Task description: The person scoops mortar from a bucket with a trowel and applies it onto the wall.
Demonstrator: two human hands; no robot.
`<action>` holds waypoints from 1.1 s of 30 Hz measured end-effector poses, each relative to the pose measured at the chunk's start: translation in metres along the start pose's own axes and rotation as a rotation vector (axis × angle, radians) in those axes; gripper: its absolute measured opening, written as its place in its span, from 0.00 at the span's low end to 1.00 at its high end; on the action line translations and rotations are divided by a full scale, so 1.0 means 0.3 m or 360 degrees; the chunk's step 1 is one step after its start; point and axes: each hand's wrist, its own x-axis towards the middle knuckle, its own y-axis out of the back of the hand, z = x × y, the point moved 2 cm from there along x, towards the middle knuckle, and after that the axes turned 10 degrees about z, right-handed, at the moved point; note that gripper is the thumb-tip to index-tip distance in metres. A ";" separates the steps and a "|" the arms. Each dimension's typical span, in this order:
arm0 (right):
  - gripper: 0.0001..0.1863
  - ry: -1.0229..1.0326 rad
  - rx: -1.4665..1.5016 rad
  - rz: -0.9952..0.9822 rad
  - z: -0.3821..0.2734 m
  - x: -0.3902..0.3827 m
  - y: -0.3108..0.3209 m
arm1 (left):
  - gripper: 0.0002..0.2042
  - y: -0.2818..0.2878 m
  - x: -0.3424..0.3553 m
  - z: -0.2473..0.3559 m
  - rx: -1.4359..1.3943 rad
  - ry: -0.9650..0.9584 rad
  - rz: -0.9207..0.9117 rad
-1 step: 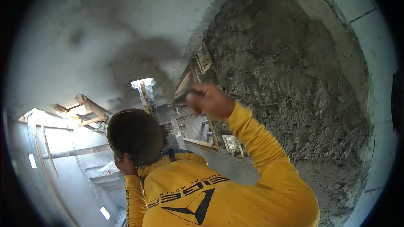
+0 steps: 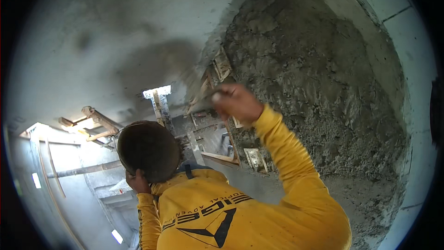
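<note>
Rough wall backs the raised right hand, clenching a blurred tool; left hand grips a bucket.

left hand: lower, gripping | right hand: raised ahead, curled, slightly blurred

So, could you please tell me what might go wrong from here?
The dark round container might tip, since only the left hand is visibly steadying its edge. The blurred dark object in the raised right hand could slip. Bits might also fall from the rough grey wall coating, which looks lumpy and uneven.
</note>
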 end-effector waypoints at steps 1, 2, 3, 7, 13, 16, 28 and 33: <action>0.14 -0.0165 -0.0056 0.0277 -0.011 0.006 0.103 | 0.13 -0.015 0.006 0.013 -0.0010 0.0018 -0.0053; 0.14 -0.0211 -0.0039 0.0508 -0.011 -0.012 0.197 | 0.13 -0.029 0.010 0.022 0.0013 0.0034 -0.0043; 0.13 -0.0181 -0.0107 0.0836 0.001 -0.071 0.280 | 0.13 -0.035 0.013 0.031 0.0002 0.0051 -0.0036; 0.09 0.0016 0.0261 0.1647 0.107 -0.446 0.418 | 0.12 -0.046 0.021 0.061 0.0013 -0.0040 -0.0121; 0.14 -0.0100 -0.0759 0.1646 0.182 -0.626 0.394 | 0.11 -0.081 0.067 0.069 0.0048 0.0087 -0.0108; 0.19 -0.0048 -0.1511 0.1513 0.219 -0.476 0.391 | 0.10 -0.089 0.073 0.063 -0.0035 0.0046 -0.0182; 0.21 -0.0310 -0.1988 0.1685 0.160 -0.486 0.436 | 0.10 -0.057 0.120 0.009 -0.0089 0.0116 -0.0165; 0.17 -0.0224 -0.2110 0.1880 -0.012 -0.705 0.420 | 0.08 -0.070 0.183 -0.032 -0.0062 0.0260 -0.0115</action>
